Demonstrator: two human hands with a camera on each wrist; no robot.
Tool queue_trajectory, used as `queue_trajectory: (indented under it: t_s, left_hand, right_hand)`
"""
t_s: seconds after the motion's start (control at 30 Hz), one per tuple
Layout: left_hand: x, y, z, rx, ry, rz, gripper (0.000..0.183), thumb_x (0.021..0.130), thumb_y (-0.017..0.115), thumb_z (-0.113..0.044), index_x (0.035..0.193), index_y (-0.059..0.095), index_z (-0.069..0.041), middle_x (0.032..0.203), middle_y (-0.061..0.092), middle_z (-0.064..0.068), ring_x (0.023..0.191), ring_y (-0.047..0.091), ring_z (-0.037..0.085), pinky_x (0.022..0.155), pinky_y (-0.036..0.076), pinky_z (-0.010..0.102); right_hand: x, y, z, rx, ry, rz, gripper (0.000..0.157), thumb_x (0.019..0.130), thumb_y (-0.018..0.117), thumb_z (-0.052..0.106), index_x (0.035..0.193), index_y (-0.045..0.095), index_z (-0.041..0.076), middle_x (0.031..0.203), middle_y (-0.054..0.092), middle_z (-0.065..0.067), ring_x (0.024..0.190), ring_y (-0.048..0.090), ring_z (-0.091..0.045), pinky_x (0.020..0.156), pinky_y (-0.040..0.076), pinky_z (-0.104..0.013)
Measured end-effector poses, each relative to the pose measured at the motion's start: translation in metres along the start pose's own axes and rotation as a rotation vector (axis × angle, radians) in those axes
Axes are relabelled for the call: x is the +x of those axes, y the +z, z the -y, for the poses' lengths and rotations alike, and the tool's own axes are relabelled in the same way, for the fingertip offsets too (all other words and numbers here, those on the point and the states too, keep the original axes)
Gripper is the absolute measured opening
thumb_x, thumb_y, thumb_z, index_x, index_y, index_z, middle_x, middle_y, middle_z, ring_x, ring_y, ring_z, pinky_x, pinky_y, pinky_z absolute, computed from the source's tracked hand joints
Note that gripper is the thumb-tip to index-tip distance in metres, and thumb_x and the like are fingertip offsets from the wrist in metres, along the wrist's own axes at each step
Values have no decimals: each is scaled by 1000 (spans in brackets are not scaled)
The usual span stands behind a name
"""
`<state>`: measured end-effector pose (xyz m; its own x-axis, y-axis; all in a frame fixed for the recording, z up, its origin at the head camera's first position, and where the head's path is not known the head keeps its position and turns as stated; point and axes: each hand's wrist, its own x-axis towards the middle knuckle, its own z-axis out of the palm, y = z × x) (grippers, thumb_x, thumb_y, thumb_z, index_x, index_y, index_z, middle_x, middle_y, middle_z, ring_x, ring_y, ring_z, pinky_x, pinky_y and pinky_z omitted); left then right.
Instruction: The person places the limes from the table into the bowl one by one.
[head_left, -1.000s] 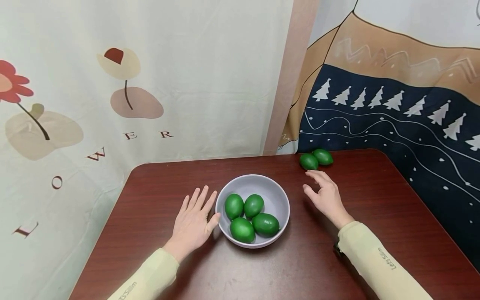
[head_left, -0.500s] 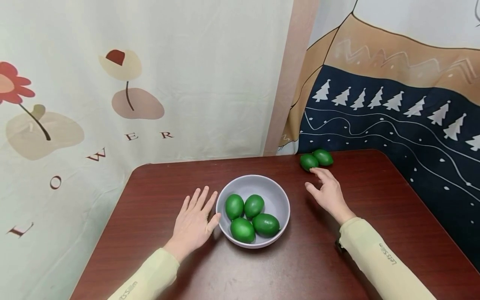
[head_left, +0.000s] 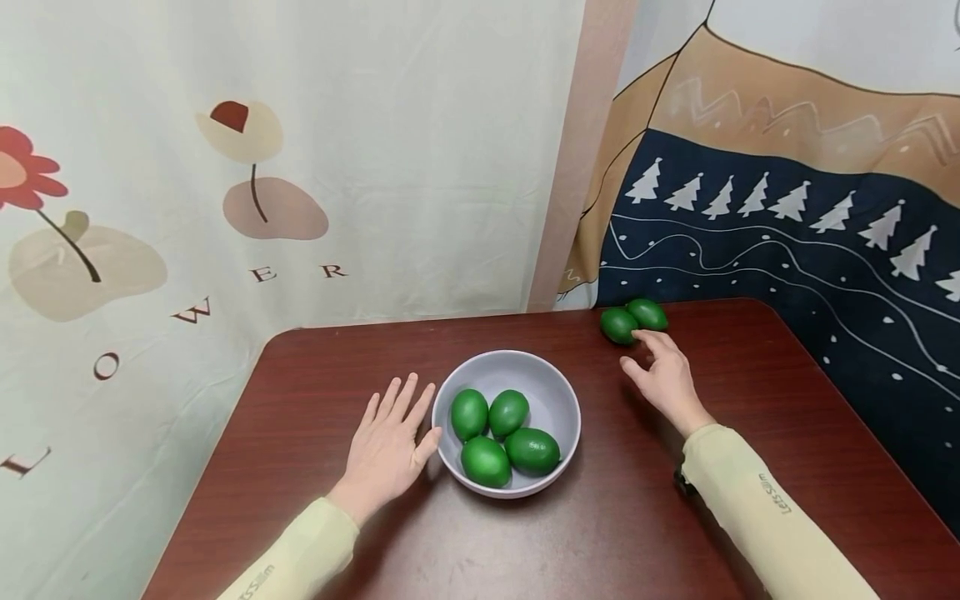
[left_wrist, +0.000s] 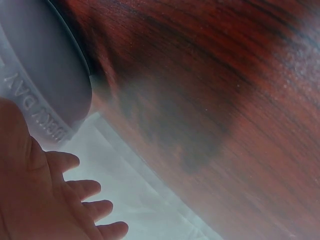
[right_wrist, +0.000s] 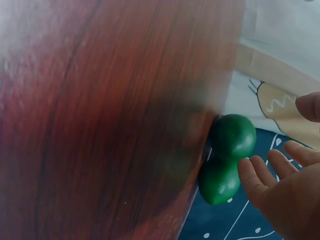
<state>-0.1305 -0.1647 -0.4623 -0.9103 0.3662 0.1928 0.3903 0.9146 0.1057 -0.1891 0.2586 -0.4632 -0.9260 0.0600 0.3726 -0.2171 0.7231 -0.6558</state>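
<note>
A light purple-grey bowl [head_left: 553,398] stands mid-table with several green limes [head_left: 485,461] inside. Beside its left wall is my left hand [head_left: 388,454], fingers spread and straight, thumb right at the rim. Raised lettering on the bowl's outer wall [left_wrist: 35,95] shows in the left wrist view, above the left hand [left_wrist: 35,185]. Two more limes lie together at the back right, a nearer one [head_left: 618,325] and a farther one [head_left: 647,314]. My right hand [head_left: 666,383] hovers just in front of them, thumb apart from loosely bent fingers, holding nothing. Its fingertips overlap the limes' edge in the right wrist view [right_wrist: 232,137].
Under everything is a dark red-brown wooden table [head_left: 525,550] with rounded back corners. A pale curtain [head_left: 420,208] with printed flowers hangs behind its back edge. At the right hangs a navy cloth [head_left: 750,250] with white trees.
My right hand has shifted slightly right and farther back, along the front of the two limes. The left hand, the bowl and all the limes stay in place.
</note>
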Motion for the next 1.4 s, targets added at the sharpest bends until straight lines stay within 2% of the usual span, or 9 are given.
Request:
queue_trajectory:
  t_s: [0.6, 0.93, 1.4]
  left_hand:
    - [-1, 1, 1, -1, 5, -11, 65, 104, 49, -49, 158, 45, -12, 166, 33, 17, 153, 29, 40, 123, 26, 60]
    - [-1, 1, 2, 4, 0, -11, 66, 104, 48, -49, 158, 45, -12, 166, 34, 17, 154, 29, 40, 122, 27, 60]
    - [0, 2, 0, -1, 1, -9, 66, 104, 48, -49, 158, 44, -13, 166, 34, 17, 154, 28, 39, 122, 27, 59]
  right_hand:
    - [16, 5, -11, -25, 28, 33, 47, 94, 69, 5, 137, 58, -9, 138, 53, -30, 106, 61, -47, 95, 52, -59]
    - [29, 12, -13, -67, 61, 64, 49, 96, 66, 11, 140, 55, -9, 145, 48, -30, 130, 49, -49, 111, 41, -63]
    - [42, 20, -17, -139, 124, 88, 54, 95, 64, 14, 142, 52, -10, 148, 43, -32, 134, 42, -52, 112, 38, -65]
